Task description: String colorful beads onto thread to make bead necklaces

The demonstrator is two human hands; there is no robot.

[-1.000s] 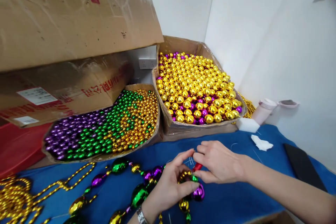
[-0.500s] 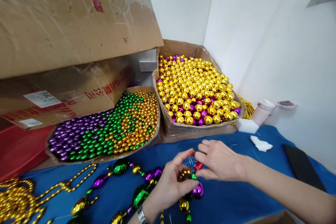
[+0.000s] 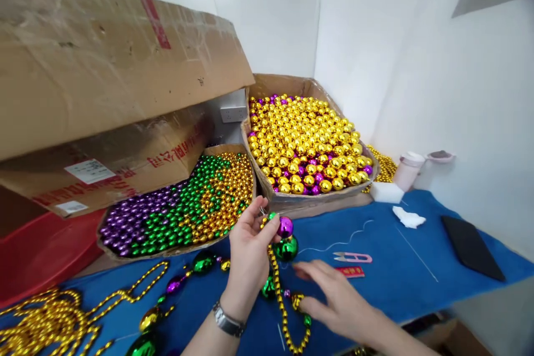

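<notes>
My left hand (image 3: 250, 247) is raised over the blue cloth, thumb and fingers closed on the upper end of a bead necklace. Beside its fingertips are a small green bead (image 3: 272, 215), a purple ball (image 3: 286, 227) and a larger green ball (image 3: 286, 248). A strand of small gold beads (image 3: 280, 292) hangs from this hand and loops on the cloth. My right hand (image 3: 337, 300) is low at the right, thumb and fingers apart, next to a gold ball (image 3: 297, 301) of the necklace. Whether the thumb touches that ball I cannot tell.
Pink-handled thread snips (image 3: 354, 257) and a red piece (image 3: 350, 272) lie right of the hands. Cardboard boxes of gold balls (image 3: 304, 139) and mixed beads (image 3: 183, 214) stand behind. Gold bead strands (image 3: 45, 322) pile at left; a black flat object (image 3: 473, 247) lies right.
My left hand has lifted the necklace end upward. The right hand has moved away from it, down and toward me, its fingers opened. The snips are now uncovered; the view has shifted slightly.
</notes>
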